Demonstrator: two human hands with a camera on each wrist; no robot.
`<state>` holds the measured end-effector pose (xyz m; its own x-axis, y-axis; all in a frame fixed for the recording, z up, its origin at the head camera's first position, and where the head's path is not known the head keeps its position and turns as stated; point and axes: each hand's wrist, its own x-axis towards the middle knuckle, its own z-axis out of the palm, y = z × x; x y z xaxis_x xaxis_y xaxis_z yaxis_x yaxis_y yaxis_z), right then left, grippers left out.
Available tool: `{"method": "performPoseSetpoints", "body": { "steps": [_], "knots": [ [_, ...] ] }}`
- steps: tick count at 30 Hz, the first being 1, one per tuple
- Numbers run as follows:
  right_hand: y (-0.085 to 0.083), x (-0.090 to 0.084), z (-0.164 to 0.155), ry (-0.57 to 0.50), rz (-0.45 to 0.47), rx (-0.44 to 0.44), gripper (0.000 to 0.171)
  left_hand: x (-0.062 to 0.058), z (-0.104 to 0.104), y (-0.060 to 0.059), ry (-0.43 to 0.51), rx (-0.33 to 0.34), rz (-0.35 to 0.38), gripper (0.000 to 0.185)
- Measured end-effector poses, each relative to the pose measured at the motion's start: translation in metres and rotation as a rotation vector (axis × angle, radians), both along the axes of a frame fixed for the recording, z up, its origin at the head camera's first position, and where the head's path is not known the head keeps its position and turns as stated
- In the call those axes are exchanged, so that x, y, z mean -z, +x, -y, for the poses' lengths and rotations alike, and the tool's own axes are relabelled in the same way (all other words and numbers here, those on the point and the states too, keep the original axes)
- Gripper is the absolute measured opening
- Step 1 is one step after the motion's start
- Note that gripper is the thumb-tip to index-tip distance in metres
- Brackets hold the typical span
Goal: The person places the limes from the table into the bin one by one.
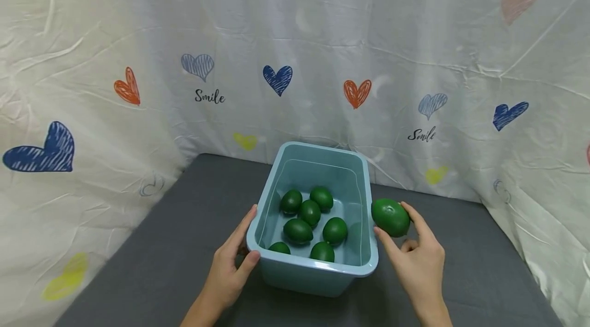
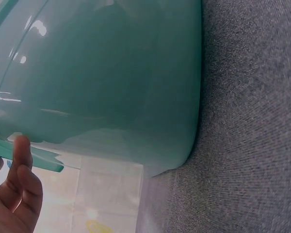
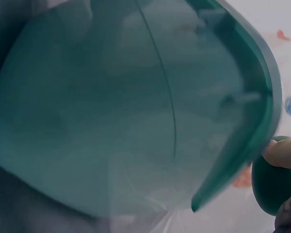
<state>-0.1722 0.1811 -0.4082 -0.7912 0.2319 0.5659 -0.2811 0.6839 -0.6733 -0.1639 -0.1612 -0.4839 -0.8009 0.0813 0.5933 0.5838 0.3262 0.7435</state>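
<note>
Glossy teal bin [image 2: 111, 73] fills view; smooth green lime [image 1: 390, 217] beside.

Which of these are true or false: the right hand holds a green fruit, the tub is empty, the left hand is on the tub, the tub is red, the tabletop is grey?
1. The right hand holds a green fruit just outside the tub. True.
2. The tub is empty. False: seven green fruits lie inside.
3. The left hand grips the tub's near left rim. True.
4. The tub is red. False: it is light blue.
5. The tabletop is grey. True.
</note>
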Motion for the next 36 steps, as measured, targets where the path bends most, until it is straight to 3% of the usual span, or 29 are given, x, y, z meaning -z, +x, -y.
{"method": "performPoseSetpoints", "body": {
  "steps": [13,36],
  "knots": [
    [-0.001,0.000,0.030,-0.041,0.006,-0.138,0.073,-0.003,0.000,0.003,-0.010,-0.008,0.018,0.075],
    [0.000,0.000,0.034,-0.024,0.004,-0.166,0.076,0.000,0.002,0.001,-0.019,0.000,0.009,0.074]
  ]
}}
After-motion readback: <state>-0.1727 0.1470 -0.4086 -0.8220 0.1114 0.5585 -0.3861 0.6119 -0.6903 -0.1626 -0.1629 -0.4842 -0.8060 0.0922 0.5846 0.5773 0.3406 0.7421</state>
